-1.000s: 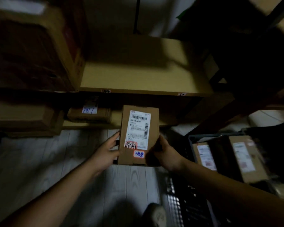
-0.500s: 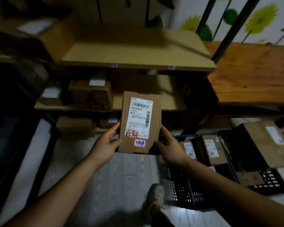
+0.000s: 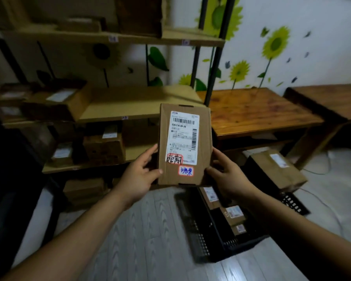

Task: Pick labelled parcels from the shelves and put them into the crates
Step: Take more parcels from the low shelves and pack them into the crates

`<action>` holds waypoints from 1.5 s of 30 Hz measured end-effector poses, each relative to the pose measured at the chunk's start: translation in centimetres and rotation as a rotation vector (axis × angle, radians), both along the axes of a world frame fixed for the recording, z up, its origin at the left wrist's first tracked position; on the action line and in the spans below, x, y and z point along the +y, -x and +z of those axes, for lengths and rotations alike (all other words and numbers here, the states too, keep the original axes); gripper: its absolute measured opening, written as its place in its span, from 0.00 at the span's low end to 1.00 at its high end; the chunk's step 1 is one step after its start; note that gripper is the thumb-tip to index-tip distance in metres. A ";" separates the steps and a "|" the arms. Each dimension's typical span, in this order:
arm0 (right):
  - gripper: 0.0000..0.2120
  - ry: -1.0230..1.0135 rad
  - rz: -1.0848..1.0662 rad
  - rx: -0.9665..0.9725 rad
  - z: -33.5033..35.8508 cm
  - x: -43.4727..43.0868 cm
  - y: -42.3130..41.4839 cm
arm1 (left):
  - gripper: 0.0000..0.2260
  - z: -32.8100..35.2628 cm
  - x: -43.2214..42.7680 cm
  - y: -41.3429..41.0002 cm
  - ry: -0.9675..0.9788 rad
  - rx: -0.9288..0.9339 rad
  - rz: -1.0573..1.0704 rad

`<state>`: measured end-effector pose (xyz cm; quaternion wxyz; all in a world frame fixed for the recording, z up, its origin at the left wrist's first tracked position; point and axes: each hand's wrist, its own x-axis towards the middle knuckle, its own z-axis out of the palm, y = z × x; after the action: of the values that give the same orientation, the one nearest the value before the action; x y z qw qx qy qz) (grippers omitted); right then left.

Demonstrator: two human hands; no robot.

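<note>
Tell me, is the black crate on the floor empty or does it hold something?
Not empty. Several brown boxes with labels lie inside the crate; how full cannot be told.

The parcel (image 3: 203,138) in the middle bears a white label (image 3: 183,136) with barcodes and a code that looks like 626-C16-00-20. Below are handwritten characters in black and blue, each in a red frame, too unclear to read.

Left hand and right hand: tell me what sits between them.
The head view shows a cardboard parcel between the left hand and right hand, each gripping one side edge, its white label facing the camera.
</note>
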<state>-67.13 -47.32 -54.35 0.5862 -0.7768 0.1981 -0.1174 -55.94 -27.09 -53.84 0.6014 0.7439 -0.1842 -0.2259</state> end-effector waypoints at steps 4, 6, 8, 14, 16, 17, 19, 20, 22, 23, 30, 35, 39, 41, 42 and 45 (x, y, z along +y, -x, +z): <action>0.27 0.034 -0.034 -0.043 1.7 -3.9 4.8 | 0.33 1.7 -4.3 3.8 0.015 -0.047 -0.059; 0.27 0.040 -0.054 -0.061 2.6 -6.4 7.6 | 0.33 2.5 -7.1 6.1 0.013 -0.081 -0.078; 0.27 0.060 -0.070 -0.073 3.5 -9.1 10.5 | 0.33 3.1 -10.1 8.5 0.035 -0.093 -0.100; 0.29 0.110 -0.178 -0.071 3.8 -16.3 17.6 | 0.34 2.8 -18.7 14.6 0.062 -0.087 -0.166; 0.29 0.071 -0.208 -0.061 3.2 -18.1 18.8 | 0.34 2.1 -20.6 15.4 0.052 -0.066 -0.189; 0.29 0.055 -0.211 -0.055 2.8 -18.9 19.0 | 0.35 1.7 -21.4 15.5 0.047 -0.058 -0.198; 0.29 0.028 -0.215 -0.037 2.1 -20.3 18.9 | 0.36 0.8 -23.0 15.2 0.034 -0.049 -0.205; 0.29 0.015 -0.224 -0.031 1.6 -21.2 18.5 | 0.36 0.4 -23.8 14.8 0.027 -0.046 -0.202; 0.28 -0.002 -0.242 -0.023 0.6 -22.6 17.4 | 0.36 -0.4 -25.4 13.7 0.021 -0.036 -0.197; 0.28 0.002 -0.253 -0.020 0.3 -23.3 16.7 | 0.36 -0.7 -26.4 13.0 0.026 -0.030 -0.198; 0.28 0.031 -0.314 0.038 -0.4 -30.6 11.8 | 0.35 -2.0 -34.8 7.9 0.017 0.013 -0.204; 0.34 0.098 -0.227 0.078 -1.7 -34.4 8.4 | 0.34 -3.2 -37.7 4.9 0.024 0.021 -0.162; 0.39 0.183 -0.049 0.116 -3.9 -37.1 5.4 | 0.34 -5.5 -39.0 3.0 0.003 0.038 -0.059; 0.39 0.189 0.029 0.138 -5.2 -38.8 4.1 | 0.34 -7.2 -39.8 2.6 -0.018 0.060 0.011; 0.39 0.187 0.064 0.149 -5.8 -39.7 3.5 | 0.35 -8.1 -40.4 2.6 -0.024 0.078 0.048; 0.38 0.227 0.150 0.162 -8.3 -42.7 1.8 | 0.35 -10.9 -42.6 2.7 -0.027 0.099 0.141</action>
<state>-68.96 -89.97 -62.61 0.4836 -0.8577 0.1717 -0.0318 -58.66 -69.70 -64.75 0.6140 0.7510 -0.0982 -0.2222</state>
